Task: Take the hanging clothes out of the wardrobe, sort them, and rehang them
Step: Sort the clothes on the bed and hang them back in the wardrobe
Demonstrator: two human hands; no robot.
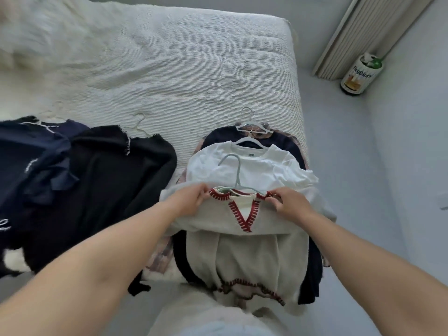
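Note:
A cream knit vest (244,248) with red stitching along its V-neck lies on top of a clothes pile at the bed's right edge. My left hand (191,200) pinches its left shoulder and my right hand (288,202) pinches the right shoulder. A pale green hanger (236,170) sits in the neck, its hook pointing away. Under the vest lie a white T-shirt (254,166) on a white hanger (249,141) and dark garments (286,146). To the left, a black sweater (109,180) and a navy garment (31,151) lie flat on their hangers.
The bed (169,69) has a white textured cover. Grey floor runs along its right side. A round printed bin (361,73) stands by pleated curtains (358,32) at the far right.

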